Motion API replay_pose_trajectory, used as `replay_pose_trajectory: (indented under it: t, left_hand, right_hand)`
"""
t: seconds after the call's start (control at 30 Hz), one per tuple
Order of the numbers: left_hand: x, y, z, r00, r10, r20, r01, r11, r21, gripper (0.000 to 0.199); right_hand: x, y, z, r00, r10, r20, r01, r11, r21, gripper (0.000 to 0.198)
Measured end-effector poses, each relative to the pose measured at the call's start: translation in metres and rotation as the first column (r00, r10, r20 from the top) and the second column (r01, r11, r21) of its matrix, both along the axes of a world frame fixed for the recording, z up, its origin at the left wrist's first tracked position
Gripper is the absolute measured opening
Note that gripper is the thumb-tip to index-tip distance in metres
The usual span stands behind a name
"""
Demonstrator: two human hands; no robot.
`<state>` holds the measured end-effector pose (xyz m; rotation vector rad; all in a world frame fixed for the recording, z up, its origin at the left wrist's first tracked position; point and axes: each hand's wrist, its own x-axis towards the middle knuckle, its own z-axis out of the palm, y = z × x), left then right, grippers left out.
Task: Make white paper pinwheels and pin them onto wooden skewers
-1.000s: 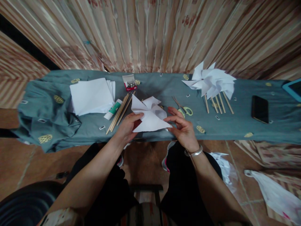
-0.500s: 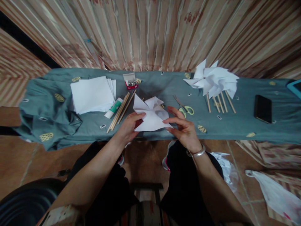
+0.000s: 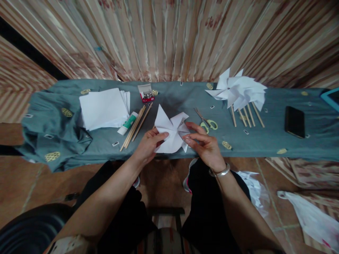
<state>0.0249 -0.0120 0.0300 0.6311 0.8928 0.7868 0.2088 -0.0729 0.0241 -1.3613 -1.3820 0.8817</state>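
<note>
A white paper pinwheel (image 3: 173, 131), its blades folded toward the middle, is held over the front edge of the table. My left hand (image 3: 150, 143) grips it from the left, thumb on top and fingers beneath. At its right side, my right hand (image 3: 203, 144) has thumb and fingers closed on a blade; a small dark spot shows at the fingertips, too small to name. Green-handled scissors (image 3: 208, 121) lie just beyond my right hand. Wooden sticks (image 3: 135, 128) and a glue stick (image 3: 127, 123) lie beyond my left hand.
A stack of white paper (image 3: 102, 109) lies at the left. An open red box of metal pins (image 3: 147, 95) stands at the back. Finished pinwheels on sticks (image 3: 238, 91) lie at the right, with a black phone (image 3: 295, 121) farther right. A patterned green cloth (image 3: 259, 144) covers the table.
The pinwheel has turned, and its lower right corner is now folded in rather than spread flat. My right fingertips have drawn closer together on the paper.
</note>
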Motion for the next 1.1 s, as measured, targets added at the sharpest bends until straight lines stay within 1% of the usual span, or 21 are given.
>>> replay_pose_trajectory:
  t: [0.2, 0.33, 0.57, 0.8, 0.93, 1.1]
  left_hand:
    - [0.000, -0.002, 0.001, 1.000, -0.006, 0.031, 0.005, 0.999, 0.044, 0.024]
    - [-0.001, -0.005, 0.002, 1.000, -0.022, 0.017, 0.021, 0.998, 0.060, 0.026]
    - [-0.004, -0.007, 0.000, 0.999, -0.051, 0.003, 0.050, 0.995, 0.086, 0.025]
    - [-0.005, -0.008, 0.001, 0.998, -0.054, -0.016, 0.056, 0.994, 0.090, 0.023]
    - [-0.005, -0.009, 0.001, 0.998, -0.066, -0.001, 0.066, 0.993, 0.100, 0.022]
    - [-0.006, -0.009, 0.000, 0.998, -0.064, -0.022, 0.066, 0.993, 0.101, 0.023]
  right_hand:
    - [-0.003, -0.001, 0.001, 0.995, -0.007, 0.098, 0.003, 0.999, 0.039, 0.014]
    - [-0.005, 0.000, 0.001, 0.994, -0.044, 0.100, 0.039, 0.998, 0.053, 0.009]
    - [-0.010, 0.002, 0.001, 0.992, -0.081, 0.096, 0.078, 0.996, 0.040, 0.002]
    - [-0.010, 0.002, 0.002, 0.988, -0.094, 0.126, 0.090, 0.995, 0.038, 0.001]
    - [-0.010, 0.002, 0.002, 0.988, -0.078, 0.131, 0.074, 0.997, 0.032, 0.001]
    - [-0.010, 0.002, 0.002, 0.989, -0.071, 0.127, 0.068, 0.997, 0.034, 0.002]
